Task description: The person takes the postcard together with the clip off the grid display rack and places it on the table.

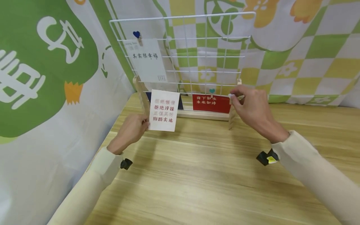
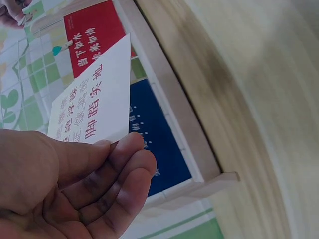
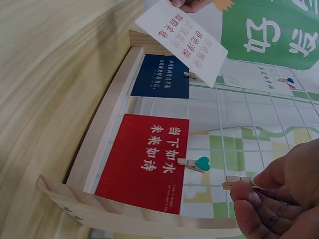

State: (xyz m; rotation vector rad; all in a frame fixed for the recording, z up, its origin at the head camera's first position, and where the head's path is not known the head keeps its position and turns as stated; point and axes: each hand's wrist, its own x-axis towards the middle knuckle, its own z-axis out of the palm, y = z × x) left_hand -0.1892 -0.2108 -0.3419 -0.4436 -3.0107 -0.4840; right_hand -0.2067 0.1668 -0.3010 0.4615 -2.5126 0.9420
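Observation:
Between thumb and fingers, my left hand pinches the lower left edge of a white card printed with red characters. The card is in front of the rack's lower left, partly covering a blue card. My right hand pinches a small wooden clothespin beside the right end of the white wire grid rack. A red card hangs low on the grid from a clothespin with a teal heart. Another white card hangs at the upper left under a clothespin with a blue heart.
The grid stands in a wooden base with upright side posts on a wood-grain table. Behind it hangs a green and yellow checkered cloth. A white wall covering with green print borders the left side.

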